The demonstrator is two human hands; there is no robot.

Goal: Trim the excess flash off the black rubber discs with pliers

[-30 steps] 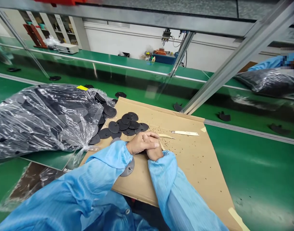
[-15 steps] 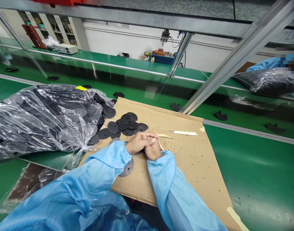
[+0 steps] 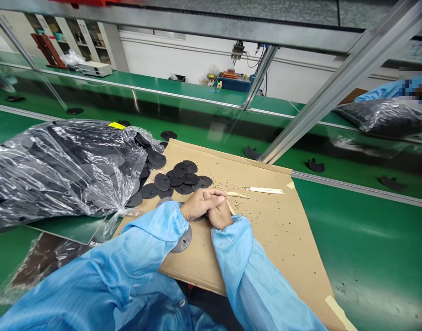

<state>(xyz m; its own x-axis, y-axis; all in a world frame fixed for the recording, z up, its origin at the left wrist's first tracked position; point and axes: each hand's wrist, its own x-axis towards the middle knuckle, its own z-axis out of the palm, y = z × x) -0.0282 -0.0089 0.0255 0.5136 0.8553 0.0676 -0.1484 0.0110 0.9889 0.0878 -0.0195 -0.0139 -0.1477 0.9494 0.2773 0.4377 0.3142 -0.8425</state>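
Note:
Over the cardboard sheet (image 3: 266, 239), my left hand (image 3: 199, 204) and my right hand (image 3: 220, 215) are together, closed, with the fingers of one lapped over the other. Whatever is inside them is hidden. Dark discs lie partly beneath them, and a grey disc (image 3: 182, 241) rests by my left cuff. Just beyond my fingers is a thin curved pale tool (image 3: 236, 195) with a metal tip. A pale strip (image 3: 230, 208) shows beside my right hand. Farther right lies a white-handled blade tool (image 3: 265, 190). Several black oval discs (image 3: 185, 178) overlap in a pile beyond my left hand.
A large clear plastic bag (image 3: 59, 170) full of black discs bulges at left. Small dark crumbs dot the cardboard. Black parts (image 3: 315, 165) lie along the green belt (image 3: 211, 128) behind. A slanted metal post (image 3: 321, 87) rises at right, and a person's blue sleeve shows beyond it.
My hands stay clasped in the same place. The black parts on the green belt behind have shifted slightly to the left.

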